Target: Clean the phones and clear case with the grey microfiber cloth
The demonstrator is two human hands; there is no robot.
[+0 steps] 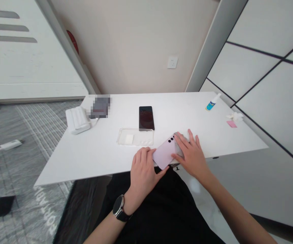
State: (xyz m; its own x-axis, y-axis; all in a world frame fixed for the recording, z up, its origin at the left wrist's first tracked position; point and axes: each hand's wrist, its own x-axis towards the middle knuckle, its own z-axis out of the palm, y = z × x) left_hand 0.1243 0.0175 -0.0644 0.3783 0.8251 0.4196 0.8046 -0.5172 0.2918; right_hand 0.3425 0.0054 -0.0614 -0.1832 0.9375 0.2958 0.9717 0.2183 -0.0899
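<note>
A pale lilac phone (163, 154) lies back up near the table's front edge, with dark camera lenses at its far end. My left hand (143, 171) grips its lower end, thumb on the near side and fingers on the left side. Under my right hand (191, 154) a grey cloth (179, 148) is pressed against the right part of the phone's back, the fingers bent over it. Just left of the phone lies a clear phone case (136, 137) with a small white piece in it. Beyond the case is a black phone (146, 118), screen up.
A white pouch-like item (77, 119) with a cable and a blurred dark object (100, 106) sit at the table's left. A small spray bottle (213, 102), crumpled white tissue (235, 116) and a pink slip (231, 124) lie at the right. A wall stands behind the table (85, 159).
</note>
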